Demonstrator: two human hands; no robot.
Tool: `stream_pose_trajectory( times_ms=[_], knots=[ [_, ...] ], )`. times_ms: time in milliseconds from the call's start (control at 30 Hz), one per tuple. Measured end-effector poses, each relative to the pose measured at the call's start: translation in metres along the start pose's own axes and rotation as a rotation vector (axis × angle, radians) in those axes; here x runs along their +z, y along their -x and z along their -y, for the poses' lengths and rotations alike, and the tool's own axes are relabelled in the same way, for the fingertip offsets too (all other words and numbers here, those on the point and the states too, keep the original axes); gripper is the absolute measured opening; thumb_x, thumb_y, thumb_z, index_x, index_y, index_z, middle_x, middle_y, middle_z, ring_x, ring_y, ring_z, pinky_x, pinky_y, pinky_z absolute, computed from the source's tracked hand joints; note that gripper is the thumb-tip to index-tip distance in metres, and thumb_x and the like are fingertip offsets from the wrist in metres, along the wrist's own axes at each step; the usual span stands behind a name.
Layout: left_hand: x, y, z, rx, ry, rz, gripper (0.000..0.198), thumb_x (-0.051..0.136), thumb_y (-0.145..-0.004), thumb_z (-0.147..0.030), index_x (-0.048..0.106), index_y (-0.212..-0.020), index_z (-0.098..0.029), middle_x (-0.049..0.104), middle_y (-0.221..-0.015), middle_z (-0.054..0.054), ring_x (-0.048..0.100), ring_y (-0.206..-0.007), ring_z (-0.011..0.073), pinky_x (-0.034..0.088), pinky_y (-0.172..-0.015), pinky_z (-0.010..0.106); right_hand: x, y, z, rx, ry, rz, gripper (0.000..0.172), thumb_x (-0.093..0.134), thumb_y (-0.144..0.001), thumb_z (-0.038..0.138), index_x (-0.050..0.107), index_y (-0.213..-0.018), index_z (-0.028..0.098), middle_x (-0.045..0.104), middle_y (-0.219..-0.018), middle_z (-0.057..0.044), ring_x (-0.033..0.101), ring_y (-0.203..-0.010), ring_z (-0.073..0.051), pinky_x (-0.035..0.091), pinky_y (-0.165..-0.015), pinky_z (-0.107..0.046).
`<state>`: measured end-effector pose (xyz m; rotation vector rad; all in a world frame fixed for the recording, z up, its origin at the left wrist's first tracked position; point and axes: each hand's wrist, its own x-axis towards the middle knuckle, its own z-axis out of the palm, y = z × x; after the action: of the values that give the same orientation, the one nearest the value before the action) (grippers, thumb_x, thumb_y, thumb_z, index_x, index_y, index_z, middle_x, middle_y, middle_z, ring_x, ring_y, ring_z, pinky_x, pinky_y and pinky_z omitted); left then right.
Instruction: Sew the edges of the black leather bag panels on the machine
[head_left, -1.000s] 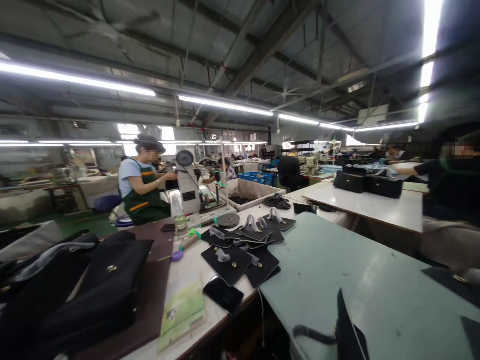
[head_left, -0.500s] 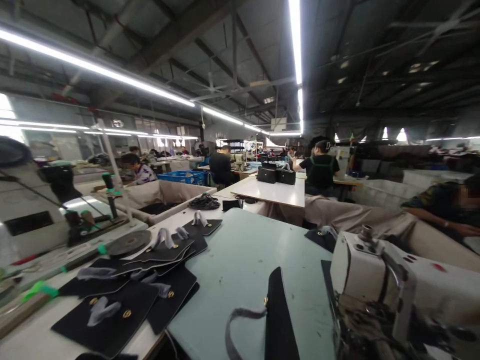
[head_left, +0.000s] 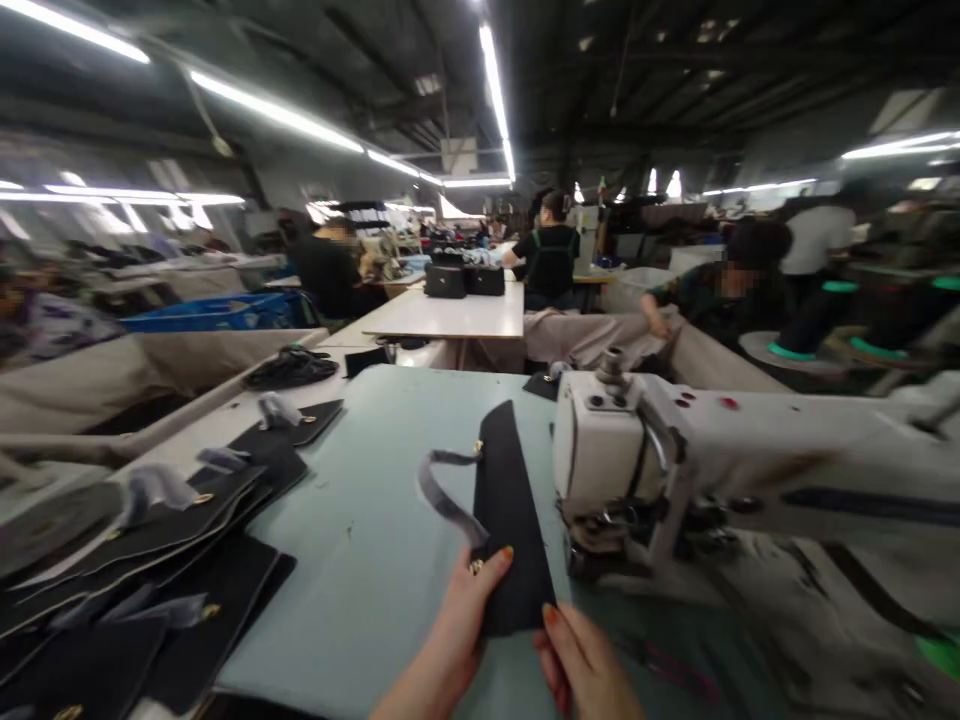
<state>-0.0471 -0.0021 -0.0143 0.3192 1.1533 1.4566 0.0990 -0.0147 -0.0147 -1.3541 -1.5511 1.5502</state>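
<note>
A long black bag panel (head_left: 514, 510) lies over the pale green tabletop (head_left: 360, 500), just left of the sewing machine head (head_left: 600, 440). A grey wrapped handle strap (head_left: 442, 490) loops out from its left edge between two gold rings. My left hand (head_left: 469, 605) grips the panel's left edge near the lower ring, thumb on top. At the lower right corner my right hand (head_left: 581, 655) pinches the panel between thumb and fingers. The fingers beneath the panel are hidden.
Several black panels with wrapped straps (head_left: 217, 590) are stacked at the left. A white table (head_left: 442, 315) with black bags stands ahead. Fabric-lined bins flank the bench. Co-workers sit beyond, one at the right (head_left: 712, 290). Thread cones (head_left: 817, 315) stand behind the machine.
My view has swung right and down. Both hands have come into sight, holding the black panel, which sits nearer the machine in view. A co-worker at the right shows more fully.
</note>
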Motion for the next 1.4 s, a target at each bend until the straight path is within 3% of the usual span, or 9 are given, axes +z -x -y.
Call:
stream_pose_trajectory(
  times_ms=[200,367,633,867,1033,1133,1200,1400],
  knots=[
    [0.018,-0.028,-0.001,-0.053,-0.169,0.032,0.047,0.079,-0.067,-0.032,0.057,-0.104,-0.014,0.073,-0.080,0.005,0.067,-0.061,0.0165,0.054,-0.059,0.026,-0.017,-0.020,-0.011,-0.075,-0.193,0.008,0.056,0.038,-0.093,0.065,0.057,-0.083,0.013,0.049,-0.059,0.002,0.044,-0.049,-0.009,0.035,-0.048,-0.020],
    [0.021,-0.048,0.000,-0.064,-0.193,0.079,0.043,0.079,-0.065,-0.030,0.062,-0.100,-0.012,0.072,-0.084,0.005,0.066,-0.068,0.0173,0.051,-0.061,0.025,-0.020,-0.027,-0.011,-0.073,-0.255,-0.056,0.055,0.038,-0.093,0.063,0.056,-0.075,0.014,0.048,-0.054,0.002,0.044,-0.048,-0.007,0.035,-0.048,-0.019],
    [0.029,-0.056,-0.007,-0.045,-0.186,0.102,0.068,0.084,-0.048,-0.020,0.062,-0.111,-0.012,0.073,-0.087,0.006,0.067,-0.072,0.0197,0.050,-0.066,0.027,-0.015,-0.031,-0.006,-0.048,-0.337,-0.143,0.055,0.044,-0.089,0.065,0.059,-0.077,0.013,0.047,-0.046,0.003,0.039,-0.038,-0.007,0.031,-0.040,-0.018],
    [0.023,-0.059,-0.005,-0.047,-0.225,0.141,0.052,0.083,-0.061,-0.031,0.066,-0.106,-0.012,0.074,-0.087,0.007,0.066,-0.068,0.0182,0.048,-0.061,0.025,-0.018,-0.030,-0.004,-0.056,-0.293,-0.148,0.048,0.044,-0.093,0.056,0.060,-0.078,0.013,0.049,-0.046,0.003,0.041,-0.038,-0.007,0.032,-0.040,-0.017],
    [0.009,-0.063,-0.005,-0.283,-0.204,0.319,0.032,0.078,-0.070,-0.037,0.070,-0.089,-0.012,0.074,-0.088,0.010,0.068,-0.074,0.0195,0.053,-0.067,0.027,-0.021,-0.031,-0.003,-0.085,-0.219,-0.140,0.047,0.044,-0.094,0.053,0.060,-0.074,0.014,0.050,-0.046,0.003,0.042,-0.037,-0.007,0.034,-0.041,-0.017],
    [0.003,-0.062,-0.009,-0.500,-0.185,0.370,0.032,0.079,-0.070,-0.038,0.072,-0.091,-0.015,0.074,-0.094,0.010,0.070,-0.080,0.0217,0.055,-0.071,0.030,-0.023,-0.030,-0.002,-0.071,-0.203,-0.138,0.047,0.044,-0.094,0.054,0.060,-0.076,0.014,0.051,-0.047,0.003,0.042,-0.037,-0.007,0.034,-0.040,-0.017],
    [0.003,-0.061,-0.015,-0.557,-0.204,0.392,0.031,0.080,-0.069,-0.036,0.072,-0.091,-0.017,0.074,-0.095,0.010,0.070,-0.081,0.0230,0.056,-0.069,0.032,-0.023,-0.029,-0.001,-0.085,-0.181,-0.152,0.047,0.043,-0.094,0.053,0.058,-0.072,0.014,0.052,-0.047,0.002,0.044,-0.038,-0.007,0.034,-0.041,-0.017],
    [0.011,-0.062,-0.033,-0.357,-0.436,0.458,0.028,0.084,-0.064,-0.033,0.074,-0.081,-0.013,0.072,-0.072,0.007,0.059,-0.056,0.0123,0.046,-0.050,0.020,-0.014,-0.025,0.002,-0.096,-0.246,-0.223,0.056,0.045,-0.093,0.057,0.051,-0.056,0.015,0.052,-0.046,0.000,0.047,-0.039,-0.007,0.036,-0.042,-0.017]
  ],
)
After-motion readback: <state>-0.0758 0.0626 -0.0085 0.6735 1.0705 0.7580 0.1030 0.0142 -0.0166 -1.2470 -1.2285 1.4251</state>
